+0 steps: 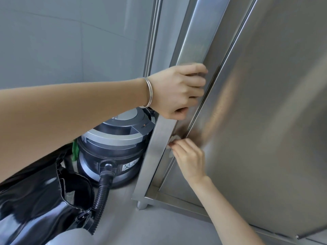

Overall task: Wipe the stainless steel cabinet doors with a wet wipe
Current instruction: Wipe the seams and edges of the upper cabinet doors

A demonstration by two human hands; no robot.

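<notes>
On the cabinet frame (192, 41), right hand (190, 156) pinches wipe (174, 138) below left hand (177, 91).

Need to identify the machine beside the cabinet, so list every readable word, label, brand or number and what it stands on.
"吴" then a second character partly hidden: white label on the dark body of the vacuum cleaner, by the hose socket.
Small brand print on the grey lid of the vacuum cleaner: too small and blurred to read.
The cabinet and wet wipe: no text visible.
</notes>
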